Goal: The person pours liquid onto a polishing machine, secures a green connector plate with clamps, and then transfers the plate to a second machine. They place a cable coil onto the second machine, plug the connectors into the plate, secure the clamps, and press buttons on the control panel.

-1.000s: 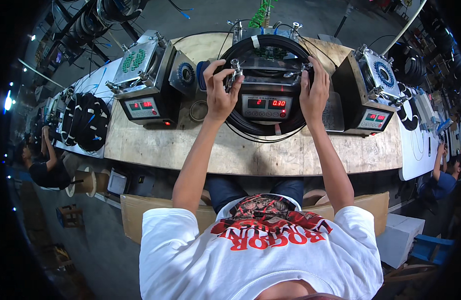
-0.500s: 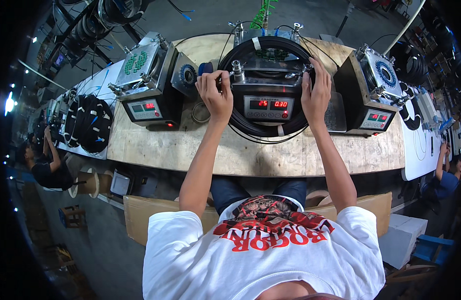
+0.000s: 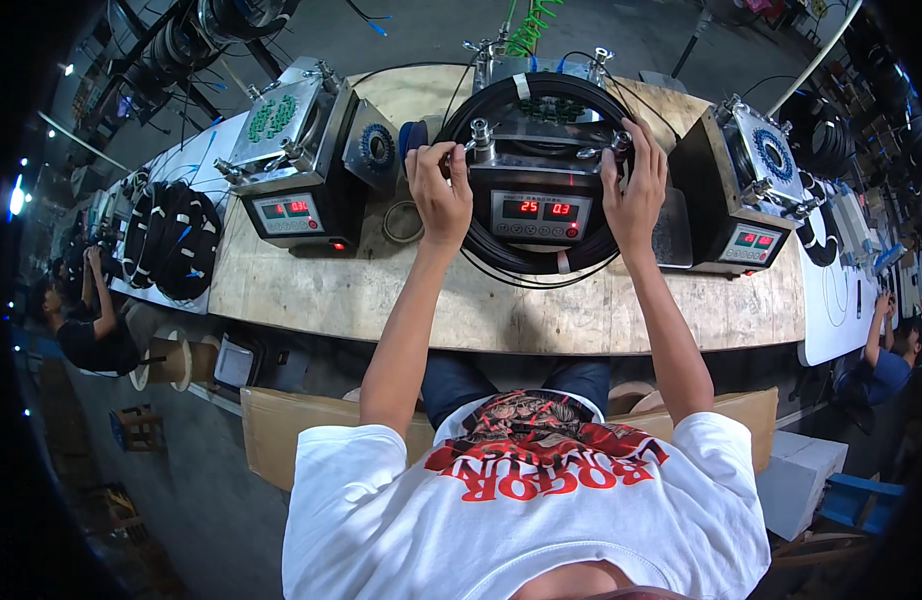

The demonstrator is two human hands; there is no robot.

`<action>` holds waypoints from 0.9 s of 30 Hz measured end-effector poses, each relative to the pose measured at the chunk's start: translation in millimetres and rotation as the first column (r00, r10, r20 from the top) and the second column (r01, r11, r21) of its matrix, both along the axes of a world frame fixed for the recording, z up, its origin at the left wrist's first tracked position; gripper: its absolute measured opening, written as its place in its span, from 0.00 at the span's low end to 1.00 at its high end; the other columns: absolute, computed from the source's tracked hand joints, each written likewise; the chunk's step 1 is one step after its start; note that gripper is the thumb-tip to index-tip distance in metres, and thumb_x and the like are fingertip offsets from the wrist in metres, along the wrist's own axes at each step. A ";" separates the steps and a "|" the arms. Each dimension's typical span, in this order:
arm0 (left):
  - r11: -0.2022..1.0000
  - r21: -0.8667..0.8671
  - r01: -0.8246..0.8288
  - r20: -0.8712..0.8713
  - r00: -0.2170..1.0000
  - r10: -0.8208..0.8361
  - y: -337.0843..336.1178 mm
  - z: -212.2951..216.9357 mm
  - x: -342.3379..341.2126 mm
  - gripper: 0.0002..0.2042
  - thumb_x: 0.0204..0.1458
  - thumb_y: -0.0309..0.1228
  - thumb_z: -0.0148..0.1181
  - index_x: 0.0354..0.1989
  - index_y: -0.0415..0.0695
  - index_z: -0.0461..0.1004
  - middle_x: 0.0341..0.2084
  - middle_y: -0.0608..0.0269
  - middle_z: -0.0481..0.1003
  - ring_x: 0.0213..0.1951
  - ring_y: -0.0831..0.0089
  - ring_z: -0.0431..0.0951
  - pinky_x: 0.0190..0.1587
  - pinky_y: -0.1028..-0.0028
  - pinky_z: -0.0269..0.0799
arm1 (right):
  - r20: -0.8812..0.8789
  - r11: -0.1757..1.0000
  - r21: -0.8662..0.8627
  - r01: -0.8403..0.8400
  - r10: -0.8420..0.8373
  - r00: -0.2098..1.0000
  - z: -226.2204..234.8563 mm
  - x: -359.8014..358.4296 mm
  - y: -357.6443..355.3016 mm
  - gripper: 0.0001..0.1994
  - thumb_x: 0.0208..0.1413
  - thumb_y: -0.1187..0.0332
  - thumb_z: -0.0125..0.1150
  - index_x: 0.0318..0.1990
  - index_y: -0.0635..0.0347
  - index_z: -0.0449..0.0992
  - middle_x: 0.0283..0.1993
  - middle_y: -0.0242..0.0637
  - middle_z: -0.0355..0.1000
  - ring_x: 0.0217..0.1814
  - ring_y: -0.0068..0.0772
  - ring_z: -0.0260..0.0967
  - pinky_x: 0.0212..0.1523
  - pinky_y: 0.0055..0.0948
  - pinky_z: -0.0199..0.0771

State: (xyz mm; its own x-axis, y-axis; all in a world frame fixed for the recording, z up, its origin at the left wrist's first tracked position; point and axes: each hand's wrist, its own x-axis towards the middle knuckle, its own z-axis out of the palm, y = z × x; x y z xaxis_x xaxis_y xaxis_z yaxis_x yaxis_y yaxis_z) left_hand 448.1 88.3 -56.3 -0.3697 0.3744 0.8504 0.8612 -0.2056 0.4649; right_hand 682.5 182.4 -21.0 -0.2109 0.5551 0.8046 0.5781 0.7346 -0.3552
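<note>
A black coil of cable (image 3: 593,256), tied with white bands, rings the middle metal machine (image 3: 529,181) with its red-lit display panel (image 3: 536,216). My left hand (image 3: 441,195) is closed at the machine's near left corner, thumb and fingers pinching the handle of a metal clamp (image 3: 482,140). At the near right corner, my right hand (image 3: 636,190) has its thumb and fingers around another metal clamp (image 3: 591,153). The fingertips of both hands are partly hidden. Green pieces show on the machine's top plate behind the coil.
Similar machines stand at the left (image 3: 291,160) and right (image 3: 736,180) of the wooden tabletop (image 3: 381,305). A roll of tape (image 3: 403,222) lies by my left wrist. Black cable coils (image 3: 171,240) sit on a white table at left. Other people work at both sides.
My hands stay at the two clamps with barely any movement. The whole view has shifted slightly, and the readings on the displays differ a little.
</note>
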 end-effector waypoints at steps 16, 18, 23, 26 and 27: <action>0.994 0.100 0.033 -0.187 0.982 -0.013 2.6 1.1 -2.1 0.06 0.61 0.21 0.54 0.43 0.41 0.65 0.31 0.54 0.68 0.32 0.55 0.66 0.38 0.59 0.62 | -0.129 0.944 -0.129 -0.303 0.287 0.949 -3.6 19.3 7.6 0.11 0.52 0.72 0.70 0.34 0.60 0.71 0.74 0.50 0.56 0.72 0.55 0.55 0.67 0.46 0.58; 0.996 0.084 0.010 -0.157 0.988 0.003 1.8 1.6 -1.5 0.05 0.62 0.22 0.53 0.43 0.40 0.65 0.30 0.54 0.68 0.32 0.55 0.66 0.37 0.58 0.62 | -0.228 0.932 -0.185 -0.313 0.269 0.936 -11.4 19.3 0.8 0.09 0.57 0.76 0.65 0.37 0.62 0.67 0.69 0.52 0.64 0.65 0.47 0.66 0.61 0.37 0.64; 0.995 0.087 0.040 -0.136 0.990 -0.028 4.0 0.3 -2.3 0.06 0.64 0.25 0.52 0.44 0.36 0.66 0.30 0.55 0.66 0.30 0.63 0.66 0.34 0.67 0.63 | -0.455 0.938 -0.107 -0.330 0.249 0.855 -15.8 20.0 5.7 0.05 0.63 0.78 0.58 0.42 0.65 0.67 0.58 0.51 0.72 0.51 0.36 0.73 0.53 0.29 0.70; 0.994 0.091 0.061 -0.097 0.994 -0.052 6.0 -2.3 0.2 0.06 0.65 0.26 0.51 0.44 0.36 0.66 0.31 0.55 0.67 0.30 0.64 0.67 0.34 0.69 0.64 | -0.330 0.992 0.037 -0.119 0.124 0.936 -12.9 18.1 -5.5 0.04 0.62 0.78 0.58 0.42 0.65 0.70 0.50 0.49 0.72 0.46 0.41 0.72 0.50 0.31 0.71; 0.994 0.090 0.066 -0.103 0.993 -0.057 5.2 -3.2 -1.4 0.06 0.65 0.26 0.51 0.44 0.36 0.66 0.31 0.55 0.67 0.30 0.64 0.67 0.34 0.69 0.64 | -0.270 0.993 0.121 -0.006 0.039 0.962 -13.0 17.6 -9.5 0.04 0.61 0.78 0.58 0.42 0.65 0.71 0.45 0.47 0.71 0.44 0.43 0.71 0.47 0.32 0.71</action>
State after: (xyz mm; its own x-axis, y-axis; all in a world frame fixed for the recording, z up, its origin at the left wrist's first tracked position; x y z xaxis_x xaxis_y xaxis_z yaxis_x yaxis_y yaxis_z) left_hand 446.6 93.5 -59.5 -0.2596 0.3110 0.9143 0.8869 -0.2978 0.3531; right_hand 700.1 173.0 -34.0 0.0128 0.4501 0.8929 0.4547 0.7927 -0.4061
